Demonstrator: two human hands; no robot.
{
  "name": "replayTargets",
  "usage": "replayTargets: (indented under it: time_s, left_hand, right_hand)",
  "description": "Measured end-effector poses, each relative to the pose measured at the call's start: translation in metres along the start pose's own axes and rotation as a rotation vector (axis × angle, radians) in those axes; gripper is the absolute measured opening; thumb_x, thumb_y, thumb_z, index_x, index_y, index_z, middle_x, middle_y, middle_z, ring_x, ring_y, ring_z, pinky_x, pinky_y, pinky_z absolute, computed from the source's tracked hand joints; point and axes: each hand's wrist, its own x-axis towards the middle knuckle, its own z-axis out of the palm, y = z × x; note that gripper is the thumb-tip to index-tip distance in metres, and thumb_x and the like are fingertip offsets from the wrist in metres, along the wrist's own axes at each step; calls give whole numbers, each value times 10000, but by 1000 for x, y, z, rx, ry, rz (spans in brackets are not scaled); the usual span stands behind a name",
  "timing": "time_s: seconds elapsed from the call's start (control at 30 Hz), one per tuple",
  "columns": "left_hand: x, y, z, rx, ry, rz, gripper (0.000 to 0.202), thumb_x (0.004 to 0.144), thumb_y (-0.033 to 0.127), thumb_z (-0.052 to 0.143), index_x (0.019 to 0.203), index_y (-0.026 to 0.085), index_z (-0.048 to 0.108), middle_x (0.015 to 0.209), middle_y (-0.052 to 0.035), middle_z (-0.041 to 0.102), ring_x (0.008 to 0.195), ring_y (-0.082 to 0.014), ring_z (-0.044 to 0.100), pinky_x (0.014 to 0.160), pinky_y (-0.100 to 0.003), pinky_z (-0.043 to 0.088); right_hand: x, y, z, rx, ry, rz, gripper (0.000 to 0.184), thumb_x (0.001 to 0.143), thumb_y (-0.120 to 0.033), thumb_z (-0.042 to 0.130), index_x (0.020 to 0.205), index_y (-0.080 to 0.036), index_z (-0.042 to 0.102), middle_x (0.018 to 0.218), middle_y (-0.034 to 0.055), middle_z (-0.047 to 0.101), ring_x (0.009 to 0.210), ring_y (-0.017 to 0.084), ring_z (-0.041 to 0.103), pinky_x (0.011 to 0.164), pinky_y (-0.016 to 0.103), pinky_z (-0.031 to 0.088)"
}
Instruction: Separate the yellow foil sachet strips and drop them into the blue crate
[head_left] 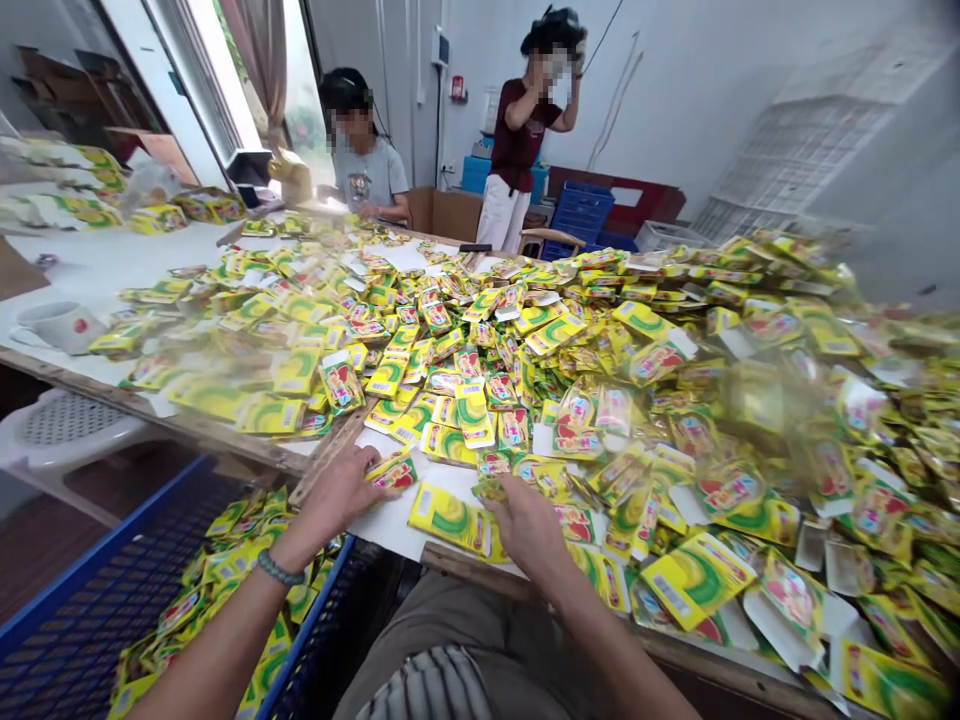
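My left hand (339, 492) is closed on a small yellow box (395, 471) with a red and green picture, near the table's front edge. To its right, my right hand (531, 528) pinches a small green packet (488, 489), partly hidden by the fingers. Between the hands, a flat yellow-green carton (448, 517) lies on the white tabletop (390, 528), its right end beneath my right hand. Beyond both hands spreads a large heap of similar cartons (474, 412), some with white flaps standing out.
Below on the left, a blue plastic crate (112, 575) holds many packets. A white stool (82, 430) stands beside it, and a white mug (66, 326) sits at the table's left. One person (367, 170) sits at the far side; another person (517, 140) stands with raised hands.
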Motion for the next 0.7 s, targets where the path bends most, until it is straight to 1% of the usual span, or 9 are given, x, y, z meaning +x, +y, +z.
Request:
replayTargets:
  time_s: [0.07, 0.13, 0.17, 0.23, 0.3, 0.4, 0.53, 0.63, 0.7]
  left_hand:
    - [-1, 3, -3, -100, 76, -44, 336, 712, 555, 647, 804, 232, 665, 698, -59, 663, 672, -272, 619, 596, -314, 434]
    - [-4, 13, -7, -264, 128, -79, 350, 732, 557, 632, 855, 234, 691, 769, -61, 705, 732, -271, 639, 638, -320, 464]
    - [-5, 20, -8, -370, 118, -91, 362, 726, 550, 647, 892, 234, 702, 834, -61, 724, 790, -273, 650, 676, -323, 483]
    - [-7, 37, -8, -600, 32, -112, 392, 701, 530, 693, 945, 224, 713, 939, -55, 740, 881, -268, 659, 749, -320, 510]
    - [-10, 55, -3, -797, -61, -137, 417, 675, 506, 734, 967, 209, 716, 967, -51, 745, 898, -260, 668, 776, -319, 530]
    - [-12, 72, 6, -1000, -143, -174, 439, 662, 471, 765, 995, 190, 712, 986, -56, 747, 909, -263, 677, 793, -342, 555]
    - [-13, 77, 15, -1121, -182, -209, 451, 648, 452, 783, 999, 177, 712, 975, -60, 750, 872, -259, 689, 781, -359, 575]
    - [-14, 79, 18, -1165, -231, -219, 436, 643, 445, 788, 981, 180, 713, 945, -49, 753, 820, -237, 694, 748, -342, 582]
    - [-15, 81, 19, -1188, -269, -213, 407, 660, 430, 783, 978, 186, 710, 945, -40, 752, 815, -218, 691, 744, -319, 579]
  right_hand:
    - [-2, 7, -8, 84, 17, 48, 163, 825, -207, 542, 972, -195, 610, 934, 93, 687, 831, 236, 631, 695, 300, 449]
    - [-2, 6, -18, 236, 58, 124, 188, 828, -282, 557, 982, -193, 619, 915, 85, 696, 817, 237, 636, 715, 316, 466]
    - [1, 2, -24, 334, 83, 160, 208, 831, -325, 561, 978, -192, 624, 905, 80, 700, 814, 235, 638, 725, 321, 474]
    - [10, -9, -35, 557, 125, 199, 256, 836, -393, 558, 977, -192, 631, 909, 67, 706, 820, 224, 643, 745, 319, 489]
    - [23, -19, -42, 723, 141, 199, 291, 833, -434, 559, 980, -196, 638, 913, 48, 708, 813, 207, 643, 748, 309, 499]
    - [41, -24, -45, 666, 165, 225, 318, 786, -417, 608, 1021, -208, 648, 840, 18, 702, 734, 190, 621, 701, 303, 496]
    - [48, -15, -45, 507, 122, 246, 336, 762, -410, 640, 1034, -215, 664, 794, 11, 686, 698, 186, 599, 685, 308, 476]
    - [47, -12, -48, 512, 2, 111, 247, 770, -380, 647, 954, -219, 685, 879, 19, 692, 801, 188, 619, 744, 301, 470]
    - [47, -13, -49, 520, -37, 37, 201, 765, -362, 662, 899, -217, 695, 922, 24, 692, 860, 193, 621, 773, 297, 466]
